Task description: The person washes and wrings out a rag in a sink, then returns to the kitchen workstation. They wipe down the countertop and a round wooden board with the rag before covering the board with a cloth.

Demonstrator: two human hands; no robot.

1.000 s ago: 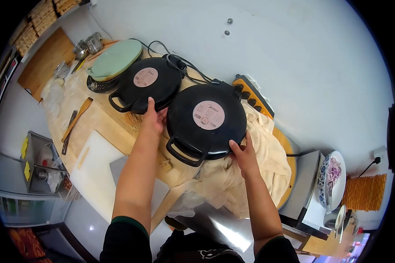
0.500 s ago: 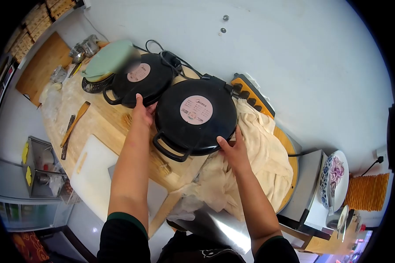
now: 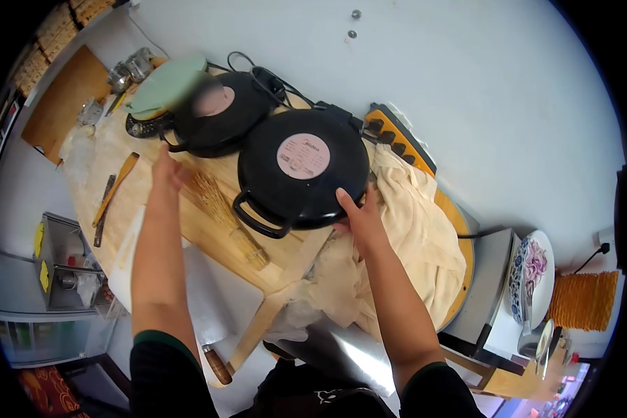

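Note:
Two closed round black electric griddles with pink labels stand side by side. My right hand [image 3: 362, 219] grips the front right rim of the nearer griddle [image 3: 258, 160], thumb on top and some fingers hidden below. My left hand [image 3: 168, 173] is off that griddle, fingers apart, just below the front handle of the farther griddle [image 3: 240, 129]; I cannot tell whether the thumb touches it. A straw brush [image 3: 226, 219] lies between my forearms. Cream cloth [image 3: 414, 237] is bunched beside my right hand.
A wooden spatula [image 3: 118, 182], a dark stick [image 3: 104, 212] and a white cutting board [image 3: 127, 254] lie left. A cleaver's wooden handle [image 3: 217, 365] points toward me. An orange power strip [image 3: 404, 143] sits by the wall. A patterned plate [image 3: 547, 268] stands far right.
My left hand has left the nearer griddle's left side and moved left to the farther griddle's handle. The straw brush and cleaver handle are now uncovered. My right hand stays on the rim.

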